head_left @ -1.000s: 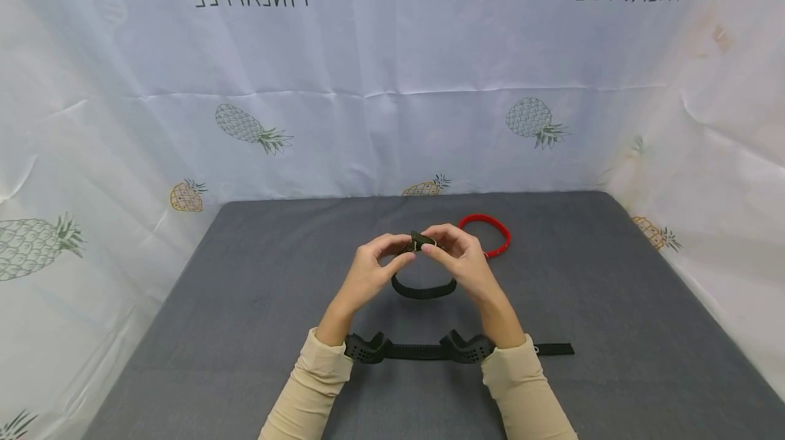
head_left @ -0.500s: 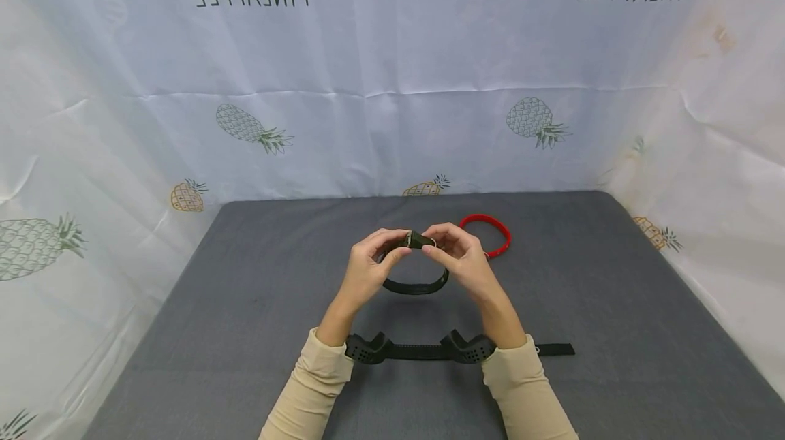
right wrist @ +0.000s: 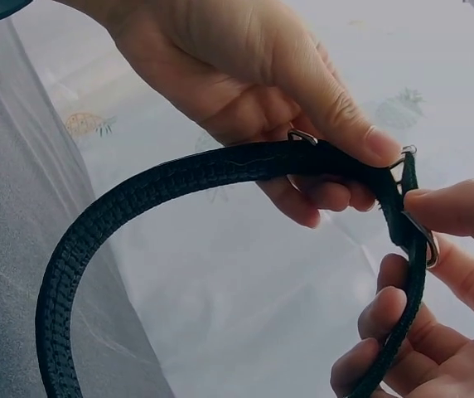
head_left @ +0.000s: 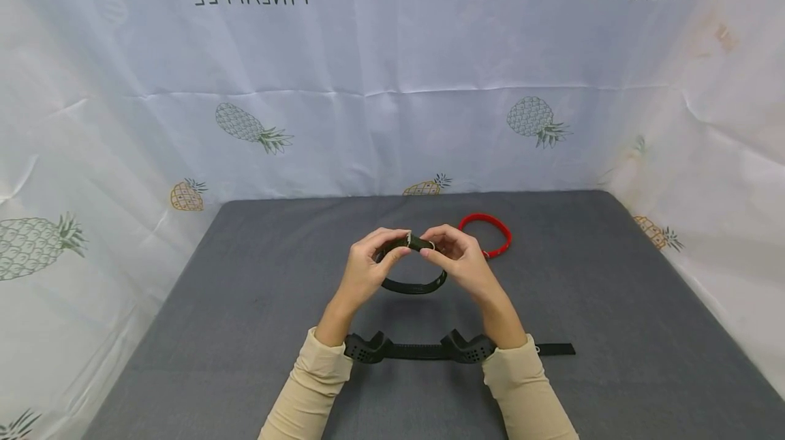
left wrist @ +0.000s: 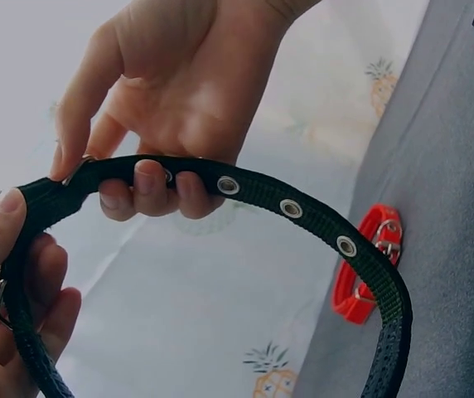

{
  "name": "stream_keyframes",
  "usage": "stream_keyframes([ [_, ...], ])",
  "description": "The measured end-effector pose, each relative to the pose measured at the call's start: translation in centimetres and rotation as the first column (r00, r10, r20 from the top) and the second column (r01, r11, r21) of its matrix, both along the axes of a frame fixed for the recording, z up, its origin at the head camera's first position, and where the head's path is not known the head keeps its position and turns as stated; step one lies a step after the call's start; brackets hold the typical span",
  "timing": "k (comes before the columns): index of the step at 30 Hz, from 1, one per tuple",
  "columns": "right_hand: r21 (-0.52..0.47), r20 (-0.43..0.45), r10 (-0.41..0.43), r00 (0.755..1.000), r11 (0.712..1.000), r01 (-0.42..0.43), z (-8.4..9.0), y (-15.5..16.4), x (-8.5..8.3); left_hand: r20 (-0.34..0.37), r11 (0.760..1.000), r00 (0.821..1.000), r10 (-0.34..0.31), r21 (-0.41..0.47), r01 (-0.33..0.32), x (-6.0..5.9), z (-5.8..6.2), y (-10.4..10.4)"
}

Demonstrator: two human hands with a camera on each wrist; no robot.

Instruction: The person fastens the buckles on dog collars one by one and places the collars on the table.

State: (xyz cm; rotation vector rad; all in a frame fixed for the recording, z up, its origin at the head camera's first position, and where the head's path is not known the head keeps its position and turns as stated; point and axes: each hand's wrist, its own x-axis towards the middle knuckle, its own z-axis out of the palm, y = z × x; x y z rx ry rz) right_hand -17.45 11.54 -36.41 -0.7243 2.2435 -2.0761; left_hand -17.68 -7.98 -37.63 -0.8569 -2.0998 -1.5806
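I pinch the dark collar (head_left: 414, 288) with my left hand (head_left: 363, 268) and right hand (head_left: 464, 259), fingers curled round its band by the buckle (right wrist: 431, 250). I hold it above the grey table (head_left: 276, 331); 3 eyelets (left wrist: 280, 206) show uncovered. A red collar (head_left: 507, 236) lies beyond.

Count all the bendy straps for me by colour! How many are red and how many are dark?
Red: 1, the round red fabric-looking loop.
Dark: 2, the dark green webbing loop held by the left hand and right hand; the straight black strap, its visible parts counted as one.
Total: 3.
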Motion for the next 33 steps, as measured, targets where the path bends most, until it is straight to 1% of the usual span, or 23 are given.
stream_keyframes([
  [6,0.018,-0.003,-0.006,1.0,1.0,0.006,0.1,0.04,0.03,-0.01,1.0,1.0,-0.002,-0.018,0.002,-0.06,0.03,0.02],
  [13,0.045,-0.006,-0.032,0.999,0.998,0.032,-0.06,0.05,-0.03,0.016,0.999,1.0,0.003,-0.044,-0.002,-0.09,-0.17,0.13],
  [18,0.054,-0.022,-0.035,0.999,0.998,0.037,-0.23,-0.01,-0.13,0.025,0.998,1.0,-0.019,-0.056,0.02,-0.09,-0.29,0.31],
  [21,0.063,-0.016,-0.037,0.999,0.997,0.038,-0.21,-0.01,-0.13,0.058,0.997,0.998,-0.036,-0.065,0.04,-0.03,-0.21,0.28],
  [24,0.073,-0.001,-0.046,0.999,0.996,0.046,-0.13,0.08,-0.08,0.112,0.995,0.992,-0.051,-0.077,0.06,0.09,-0.07,0.12],
  [28,0.077,0.01,-0.053,0.999,0.996,0.053,0.01,0.21,0.0,0.168,0.994,0.985,-0.045,-0.091,0.061,0.16,0.02,0.0],
  [30,0.082,0.005,-0.058,0.998,0.995,0.058,0.05,0.22,0.03,0.176,0.995,0.984,-0.034,-0.09,0.05,0.17,0.03,0.03],
  [33,0.087,0.01,-0.066,0.998,0.994,0.065,0.06,0.21,0.12,0.169,0.996,0.985,-0.02,-0.085,0.035,0.22,-0.02,0.13],
])
